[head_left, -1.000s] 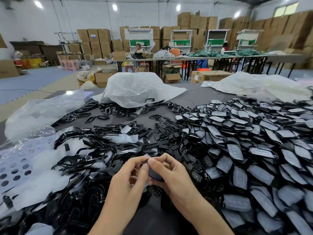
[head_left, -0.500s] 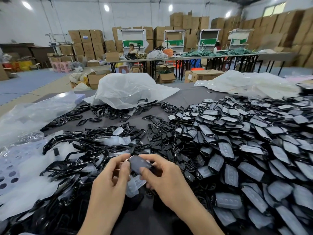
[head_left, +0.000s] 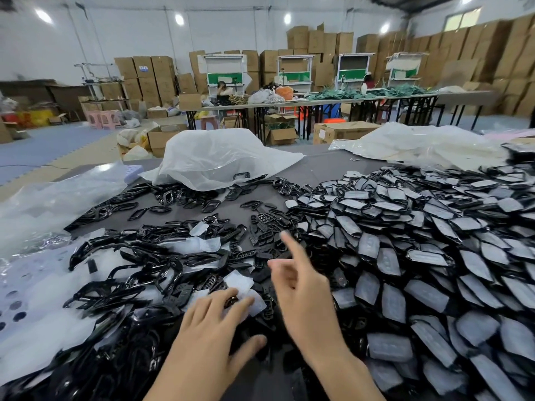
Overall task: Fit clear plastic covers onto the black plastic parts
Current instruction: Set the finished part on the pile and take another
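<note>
One wide-angle camera sits on the person's head, facing forward and tilted down across the bench [head_left: 318, 173]. It is close over the left hand [head_left: 208, 328] and right hand [head_left: 304, 290] at 6 o'clock. The far hall with stacked cardboard boxes [head_left: 150, 70] fills the 12 o'clock band.

Factory/warehouse assembly floor: stacked cardboard boxes [head_left: 150, 73] along far wall, long far work tables [head_left: 318, 101], counter [head_left: 318, 169] heaped with black plastic parts [head_left: 419, 241].
</note>
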Demonstrator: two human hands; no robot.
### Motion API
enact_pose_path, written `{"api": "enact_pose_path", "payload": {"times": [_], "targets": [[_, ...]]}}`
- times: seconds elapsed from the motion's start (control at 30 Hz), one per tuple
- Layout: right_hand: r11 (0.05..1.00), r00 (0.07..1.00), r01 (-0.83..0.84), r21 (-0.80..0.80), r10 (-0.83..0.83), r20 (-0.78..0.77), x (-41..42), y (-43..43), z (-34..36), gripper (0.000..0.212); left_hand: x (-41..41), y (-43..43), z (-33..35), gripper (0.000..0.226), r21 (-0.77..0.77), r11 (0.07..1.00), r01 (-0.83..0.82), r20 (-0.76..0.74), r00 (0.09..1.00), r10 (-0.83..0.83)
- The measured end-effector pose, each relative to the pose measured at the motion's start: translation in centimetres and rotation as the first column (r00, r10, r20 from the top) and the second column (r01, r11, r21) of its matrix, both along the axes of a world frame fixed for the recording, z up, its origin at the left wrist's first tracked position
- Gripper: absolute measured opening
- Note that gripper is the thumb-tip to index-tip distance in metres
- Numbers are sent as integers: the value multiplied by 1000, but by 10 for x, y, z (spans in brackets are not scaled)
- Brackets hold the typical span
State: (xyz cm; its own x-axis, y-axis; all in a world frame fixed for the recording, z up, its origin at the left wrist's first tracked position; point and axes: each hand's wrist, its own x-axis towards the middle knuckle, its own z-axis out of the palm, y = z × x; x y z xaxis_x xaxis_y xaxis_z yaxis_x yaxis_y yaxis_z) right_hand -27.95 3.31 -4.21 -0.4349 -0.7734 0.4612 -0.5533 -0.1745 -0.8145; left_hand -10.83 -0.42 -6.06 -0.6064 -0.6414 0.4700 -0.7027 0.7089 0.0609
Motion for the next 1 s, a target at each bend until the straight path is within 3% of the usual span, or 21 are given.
{"api": "enact_pose_path", "payload": {"times": [0.13, 0.23, 0.47, 0.57, 0.7, 0.83, 1.0], "targets": [[978, 908, -88, 188, 157, -389, 19, -5, -16, 47, 5, -7, 6, 33, -25, 998, -61, -13, 998, 60], [946, 788, -59, 319, 240, -566, 23, -7, -24, 42, 8, -12, 5, 23, -69, 993, -94, -3, 996, 94], [945, 783, -14, 328, 215, -584, 19, -8, -25, 38, 9, -14, 6, 33, -53, 990, -128, -68, 990, 124], [959, 831, -4, 282, 160, -533, 19, -12, -17, 39, 8, -14, 10, 12, -6, 985, -174, -160, 972, 171], [976, 883, -30, 214, 126, -453, 25, -39, 3, 34, 9, -14, 11, 36, 89, 985, -147, -174, 972, 161], [937, 820, -52, 344, 237, -521, 34, -91, 21, 36, 12, -14, 11, 46, 213, 973, -83, -297, 944, 146], [832, 663, -23, 554, 427, -615, 46, -127, 14, 47, 16, -18, 17, 36, 341, 940, 15, -611, 763, 210]]}}
